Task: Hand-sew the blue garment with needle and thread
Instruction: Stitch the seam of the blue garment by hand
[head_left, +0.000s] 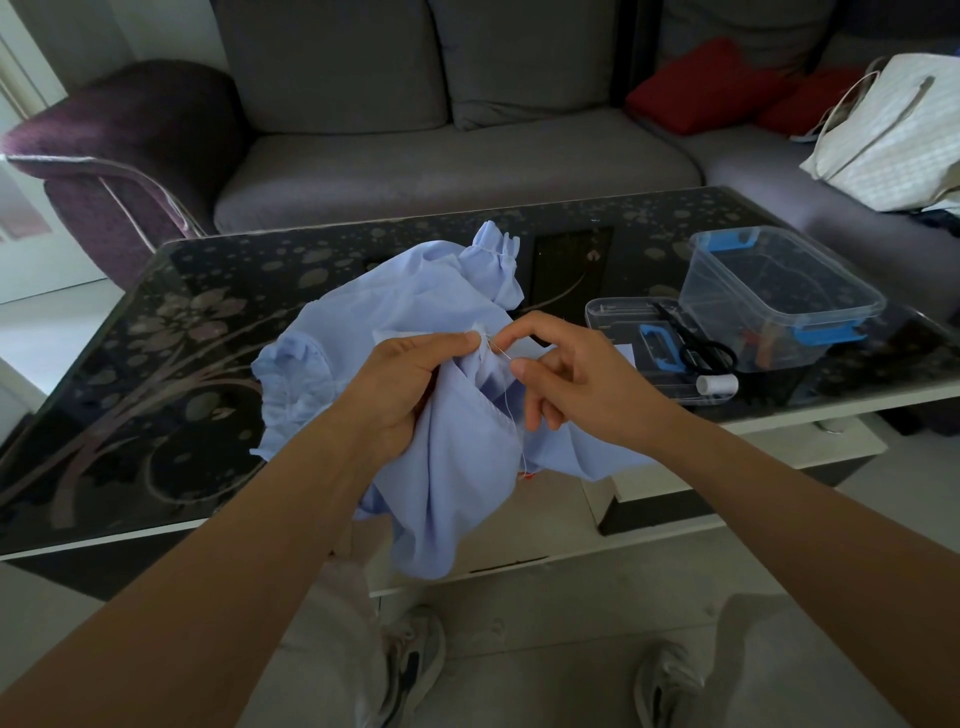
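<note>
Here the left hand (410, 384) grips the light blue thin-fabric garment (452, 467), its fingers curled into a bunch of cloth and its thumb pressing the seam edge flat just beside the stitch point. The garment hangs from that hand over the near edge of the dark floral glass-topped table (156, 338), with its far part resting on the top. The right hand (566, 374) pinches the thin metal needle (500, 349) between index fingertip and thumb, the other fingers loosely curled. The fine white thread (508, 410) trails down along the seam. To make this stitch well, I judge the left thumb should hold the fold taut near the entry point. The needle should draw through straight, and the thread pull snug without puckering the cloth.
</note>
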